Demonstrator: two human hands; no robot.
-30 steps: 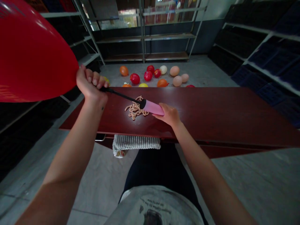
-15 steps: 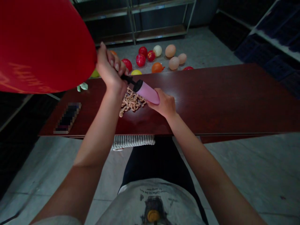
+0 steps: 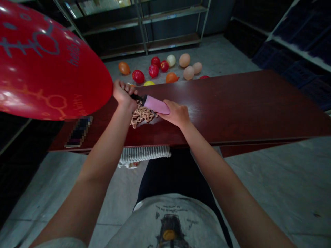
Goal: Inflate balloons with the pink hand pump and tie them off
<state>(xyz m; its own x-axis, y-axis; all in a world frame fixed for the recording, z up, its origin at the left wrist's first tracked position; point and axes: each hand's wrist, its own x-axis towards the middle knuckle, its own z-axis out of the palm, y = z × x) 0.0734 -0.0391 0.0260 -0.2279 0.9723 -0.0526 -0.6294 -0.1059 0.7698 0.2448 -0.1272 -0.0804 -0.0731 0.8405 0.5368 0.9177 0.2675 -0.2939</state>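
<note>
A large red balloon (image 3: 59,69) with printed figures and lettering fills the upper left, its narrow end at my left hand (image 3: 124,93). That hand is closed around the balloon's neck and the black end of a pink hand pump (image 3: 156,104). My right hand (image 3: 177,113) wraps the other end of the pump's pink barrel. Both hands are above the dark red table (image 3: 232,106). Just below the pump lies a pile of beige, curled, string-like pieces (image 3: 143,115), partly covered by my left hand and the pump.
A phone (image 3: 79,131), blurred out, lies at the table's left. A striped grey cloth (image 3: 144,154) is under the front edge. Beyond the table, several balloons, one orange (image 3: 124,68), lie on the floor before metal shelves (image 3: 173,44). Dark crates (image 3: 274,57) stand at right.
The pump's black rod has slid further into the pink barrel, bringing my hands closer together. The balloon appears turned, showing more print. The view has shifted slightly.
</note>
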